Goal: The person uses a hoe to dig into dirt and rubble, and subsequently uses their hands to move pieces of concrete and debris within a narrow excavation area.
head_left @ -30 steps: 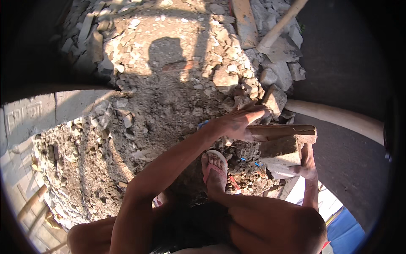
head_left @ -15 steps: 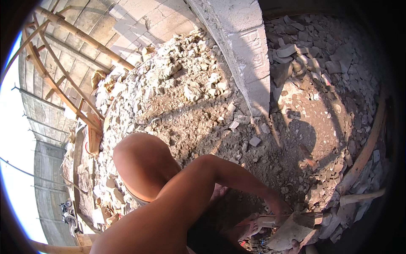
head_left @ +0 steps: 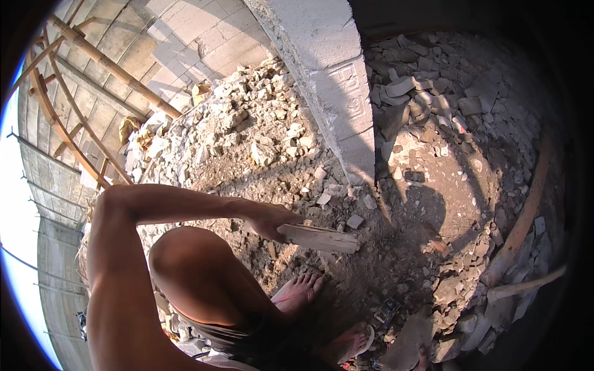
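Note:
My left hand [head_left: 272, 221] is closed round one end of a short, weathered wooden board [head_left: 320, 238], held over the rubble in front of my left knee. The board's other end points right. Low in the picture, in shade, a little of my right hand [head_left: 424, 358] shows at the edge of a flat grey slab [head_left: 405, 340]. Its fingers seem to grip that edge; most of the hand is hidden. My left foot [head_left: 298, 292], in a sandal with a pink strap, stands below the board, and my right foot [head_left: 357, 340] is beside the slab.
Broken rubble [head_left: 260, 117] slopes up ahead. A pale block wall end [head_left: 346, 93] juts toward me, with more debris [head_left: 445, 105] to its right. A long pole [head_left: 523, 216] lies at the right. Bamboo poles [head_left: 114, 65] lean on the far-left wall [head_left: 204, 37].
My left hand has swung from beside the slab at lower right up and left, bringing the wooden board with it. My right hand stays at the slab, which now lies lower in view.

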Tool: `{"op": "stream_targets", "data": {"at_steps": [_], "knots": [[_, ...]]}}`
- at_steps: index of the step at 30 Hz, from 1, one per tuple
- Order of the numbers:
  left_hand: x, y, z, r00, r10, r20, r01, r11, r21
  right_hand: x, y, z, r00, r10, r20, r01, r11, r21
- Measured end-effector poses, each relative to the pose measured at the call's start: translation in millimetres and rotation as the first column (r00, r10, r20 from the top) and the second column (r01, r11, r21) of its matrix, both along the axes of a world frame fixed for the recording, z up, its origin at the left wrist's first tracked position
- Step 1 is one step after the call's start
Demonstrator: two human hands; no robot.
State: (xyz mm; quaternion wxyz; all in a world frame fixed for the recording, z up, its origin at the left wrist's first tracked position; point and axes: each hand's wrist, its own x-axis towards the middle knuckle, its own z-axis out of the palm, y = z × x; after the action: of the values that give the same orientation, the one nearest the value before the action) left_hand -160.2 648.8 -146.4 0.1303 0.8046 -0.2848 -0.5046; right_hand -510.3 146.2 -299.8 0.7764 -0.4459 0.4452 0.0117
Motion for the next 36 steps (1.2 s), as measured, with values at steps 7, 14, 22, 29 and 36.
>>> {"op": "stream_targets", "data": {"at_steps": [7, 14, 22, 29, 36], "knots": [[-71, 379, 151, 0.284, 0.401, 0.871, -0.896, 0.435, 0.091, -31, -7, -1, 0.961, -0.263, 0.081, 0.243, 0.95, 0.196], [-186, 466, 83, 0.118, 0.354, 0.928, -0.927, 0.373, -0.024, 89, -20, -39, 0.872, -0.315, 0.375, 0.358, 0.932, -0.051], [-119, 387, 76, 0.289, 0.359, 0.887, -0.684, 0.726, -0.071, 492, 136, 125, 0.755, 0.075, 0.652, -0.26, 0.946, 0.192], [-97, 231, 50, 0.451, 0.502, 0.738, -0.689, 0.722, -0.07, 404, 161, 79, 0.376, 0.639, 0.671, -0.245, 0.767, -0.593], [-127, 197, 25, 0.666, 0.438, 0.604, -0.6, 0.796, 0.085, 88, 75, -29, 0.965, 0.262, 0.021, -0.225, 0.862, -0.454]]}}
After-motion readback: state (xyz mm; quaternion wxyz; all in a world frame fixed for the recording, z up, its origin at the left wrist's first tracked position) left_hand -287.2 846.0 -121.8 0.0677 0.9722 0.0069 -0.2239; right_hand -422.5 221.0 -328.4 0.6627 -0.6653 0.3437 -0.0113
